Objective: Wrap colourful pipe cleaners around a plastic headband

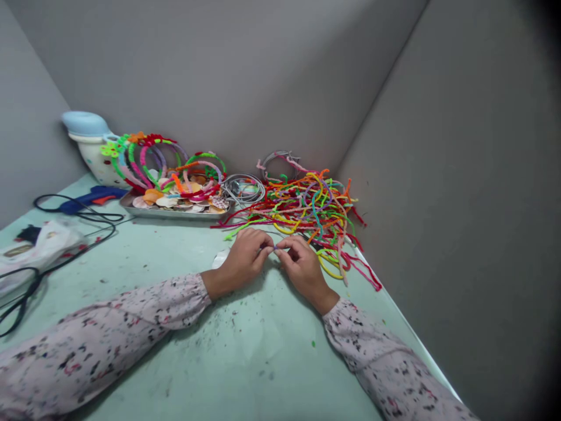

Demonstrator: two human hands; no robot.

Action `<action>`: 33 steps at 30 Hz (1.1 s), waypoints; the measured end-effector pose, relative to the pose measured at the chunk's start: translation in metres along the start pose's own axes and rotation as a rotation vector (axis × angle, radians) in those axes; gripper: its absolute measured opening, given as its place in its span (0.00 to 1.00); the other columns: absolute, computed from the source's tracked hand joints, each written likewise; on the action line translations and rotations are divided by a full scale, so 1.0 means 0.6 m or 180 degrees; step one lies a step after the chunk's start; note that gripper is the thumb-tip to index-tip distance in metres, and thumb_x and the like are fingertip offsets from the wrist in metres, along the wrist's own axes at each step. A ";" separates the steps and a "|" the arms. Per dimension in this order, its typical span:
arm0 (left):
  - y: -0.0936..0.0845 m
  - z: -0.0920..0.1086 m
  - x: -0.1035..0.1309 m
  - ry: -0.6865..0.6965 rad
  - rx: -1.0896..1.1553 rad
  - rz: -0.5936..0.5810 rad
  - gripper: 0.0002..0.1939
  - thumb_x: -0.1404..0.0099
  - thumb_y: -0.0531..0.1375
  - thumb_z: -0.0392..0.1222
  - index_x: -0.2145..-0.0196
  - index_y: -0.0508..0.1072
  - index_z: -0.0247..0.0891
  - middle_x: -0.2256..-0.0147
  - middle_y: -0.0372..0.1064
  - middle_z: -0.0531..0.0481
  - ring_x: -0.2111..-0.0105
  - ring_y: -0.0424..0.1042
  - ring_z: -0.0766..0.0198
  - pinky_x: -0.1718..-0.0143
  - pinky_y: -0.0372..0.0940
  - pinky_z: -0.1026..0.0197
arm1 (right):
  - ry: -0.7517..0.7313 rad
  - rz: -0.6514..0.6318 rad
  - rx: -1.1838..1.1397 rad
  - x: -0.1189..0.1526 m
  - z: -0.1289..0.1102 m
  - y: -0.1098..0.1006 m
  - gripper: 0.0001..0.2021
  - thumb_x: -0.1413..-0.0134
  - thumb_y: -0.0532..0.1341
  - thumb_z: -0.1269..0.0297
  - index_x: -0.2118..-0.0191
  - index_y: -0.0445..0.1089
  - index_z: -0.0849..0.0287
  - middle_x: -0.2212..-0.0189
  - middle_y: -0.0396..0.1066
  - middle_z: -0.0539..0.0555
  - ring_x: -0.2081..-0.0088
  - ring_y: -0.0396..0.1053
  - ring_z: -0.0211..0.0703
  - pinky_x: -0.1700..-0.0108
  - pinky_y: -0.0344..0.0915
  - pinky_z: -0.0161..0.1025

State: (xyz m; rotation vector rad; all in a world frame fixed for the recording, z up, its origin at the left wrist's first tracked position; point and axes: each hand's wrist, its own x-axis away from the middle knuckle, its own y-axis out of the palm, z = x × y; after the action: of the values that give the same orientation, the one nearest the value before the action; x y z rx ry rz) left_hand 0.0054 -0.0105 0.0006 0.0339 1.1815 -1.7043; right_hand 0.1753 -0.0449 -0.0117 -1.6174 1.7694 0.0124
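Observation:
Above the near middle of the table, my left hand (pixel 245 257) and my right hand (pixel 301 266) meet fingertip to fingertip. Both are closed in a pinch on a small purple piece of pipe cleaner (pixel 275 248), most of it hidden by the fingers. A pale round disc (pixel 220 258) lies partly under my left hand. Just beyond my right hand spreads a tangled heap of coloured pipe cleaners (pixel 307 202), in red, green, yellow, orange, pink and blue.
A metal tray (pixel 175 214) holds shell-like discs and fuzzy headbands (pixel 151 158). Coiled grey wire (pixel 245 188) sits beside it. At left are a blue glue gun (pixel 90 200), a black cable (pixel 105 217), a plastic bag (pixel 48 248) and a white container (pixel 94 155). Grey walls border the table.

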 end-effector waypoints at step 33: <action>0.003 -0.001 0.002 0.0172 -0.0175 -0.0016 0.05 0.34 0.53 0.39 0.66 0.68 0.38 0.67 0.68 0.49 0.62 0.62 0.59 0.57 0.55 0.54 | 0.0323 -0.0057 -0.0305 0.001 -0.007 0.002 0.08 0.41 0.56 0.61 0.68 0.68 0.57 0.64 0.65 0.53 0.72 0.66 0.36 0.73 0.65 0.34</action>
State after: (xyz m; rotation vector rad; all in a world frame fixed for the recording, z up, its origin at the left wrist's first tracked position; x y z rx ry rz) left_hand 0.0054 -0.0109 -0.0016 0.0435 1.2688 -1.6836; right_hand 0.1720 -0.0475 -0.0094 -1.7293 1.8559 0.0070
